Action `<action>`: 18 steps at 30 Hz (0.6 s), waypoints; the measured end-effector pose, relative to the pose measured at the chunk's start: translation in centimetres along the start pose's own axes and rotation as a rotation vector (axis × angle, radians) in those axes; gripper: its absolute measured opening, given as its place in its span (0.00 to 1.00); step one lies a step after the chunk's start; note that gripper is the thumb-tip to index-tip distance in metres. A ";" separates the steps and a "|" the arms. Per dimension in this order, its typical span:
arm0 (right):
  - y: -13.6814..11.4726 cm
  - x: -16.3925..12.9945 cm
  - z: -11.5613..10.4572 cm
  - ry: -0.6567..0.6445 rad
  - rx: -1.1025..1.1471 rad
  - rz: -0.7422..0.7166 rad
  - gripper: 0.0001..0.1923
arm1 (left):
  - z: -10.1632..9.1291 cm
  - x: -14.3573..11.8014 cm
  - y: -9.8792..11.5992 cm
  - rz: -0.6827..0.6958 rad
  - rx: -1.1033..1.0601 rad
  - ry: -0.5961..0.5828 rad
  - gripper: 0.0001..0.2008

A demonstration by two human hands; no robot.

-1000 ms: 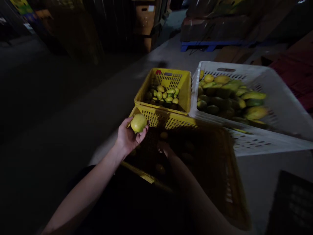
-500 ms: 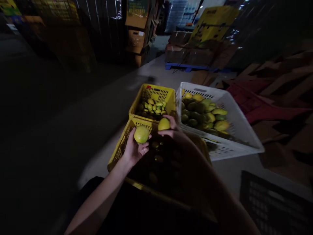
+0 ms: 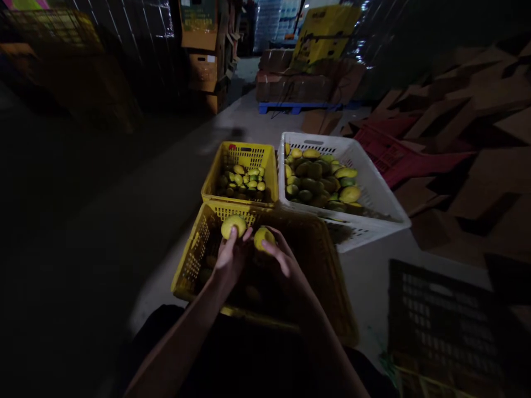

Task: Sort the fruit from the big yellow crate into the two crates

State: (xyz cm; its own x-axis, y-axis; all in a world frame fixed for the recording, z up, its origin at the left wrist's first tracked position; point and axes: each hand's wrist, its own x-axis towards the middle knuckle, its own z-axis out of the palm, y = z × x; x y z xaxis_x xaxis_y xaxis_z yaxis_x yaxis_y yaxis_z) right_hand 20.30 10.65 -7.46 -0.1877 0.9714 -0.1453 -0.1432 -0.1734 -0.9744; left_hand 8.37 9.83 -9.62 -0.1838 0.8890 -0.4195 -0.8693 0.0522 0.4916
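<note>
My left hand point(image 3: 232, 257) is closed around a yellow-green mango point(image 3: 233, 226), its thumb lying over the fruit. Beside it, my right hand point(image 3: 281, 255) grips a second yellow mango point(image 3: 264, 238) with a dark patch on its skin. Both hands are over the near yellow crate point(image 3: 188, 258), whose shaded inside shows a few dim fruits. Just beyond stands another yellow crate point(image 3: 239, 202) with several small yellow and green fruits point(image 3: 249, 179). To its right, a white crate point(image 3: 379, 193) contains many green and yellow mangoes point(image 3: 317, 179).
Flattened cardboard point(image 3: 481, 177) and a red crate point(image 3: 398, 149) lie to the right. A dark crate point(image 3: 440, 309) is at the lower right. Farther back are a blue pallet point(image 3: 295, 108) with goods and stacked boxes point(image 3: 203, 69).
Both hands have drawn lower and closer to me, each still holding its mango. My right hand has turned, so its thumb now lies across the fruit. The view has shifted to the right.
</note>
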 end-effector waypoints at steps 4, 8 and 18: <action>0.1 0.2 -0.9 0.063 0.008 -0.161 0.16 | 0.1 -0.2 -1.8 0.125 0.201 -0.089 0.19; 1.3 1.1 -2.6 0.137 -0.053 -0.384 0.14 | 0.3 0.3 -1.5 0.218 0.400 -0.177 0.19; -1.1 -0.6 0.1 0.276 -0.034 -0.382 0.13 | -0.8 0.1 1.0 0.253 0.576 -0.396 0.22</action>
State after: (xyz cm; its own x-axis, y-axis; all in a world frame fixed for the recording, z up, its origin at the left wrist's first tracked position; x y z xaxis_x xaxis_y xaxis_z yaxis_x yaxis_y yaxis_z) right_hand 20.46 10.21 -6.31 0.1384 0.9721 0.1892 -0.1190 0.2060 -0.9713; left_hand 7.10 9.62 -9.82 -0.0720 0.9973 0.0126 -0.4237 -0.0420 0.9048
